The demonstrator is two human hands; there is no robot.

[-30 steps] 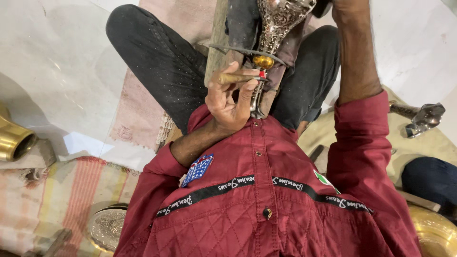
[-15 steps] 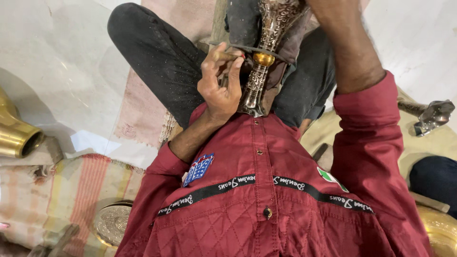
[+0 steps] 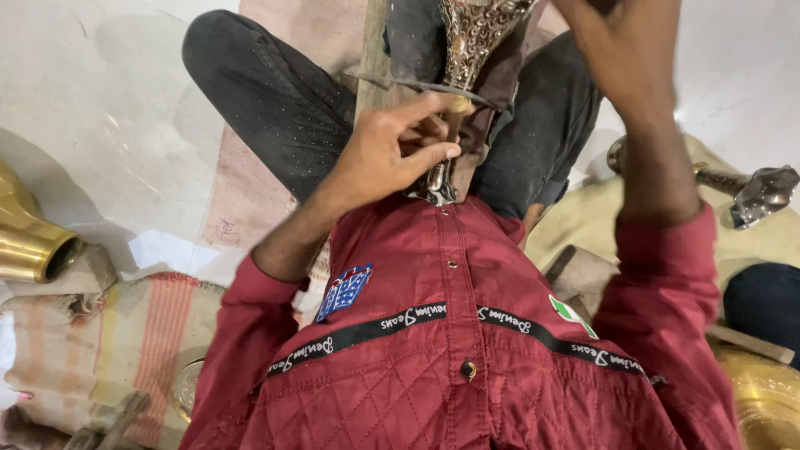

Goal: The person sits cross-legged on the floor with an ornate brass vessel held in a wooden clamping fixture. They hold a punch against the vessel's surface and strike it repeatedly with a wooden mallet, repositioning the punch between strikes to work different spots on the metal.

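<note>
Our left hand (image 3: 387, 154) pinches a small tool against the engraved metal vase (image 3: 471, 42); right hand (image 3: 621, 50) raised, grip unclear — let's brace the vase firmly.

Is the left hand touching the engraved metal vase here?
Touching. The head view shows the left hand with its fingers curled around the narrow stem of the engraved metal vase, with no gap visible.

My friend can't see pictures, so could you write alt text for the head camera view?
A seated person in a red quilted shirt steadies an ornate engraved metal piece with the left hand, right hand raised; brass vessel at the left.
</note>
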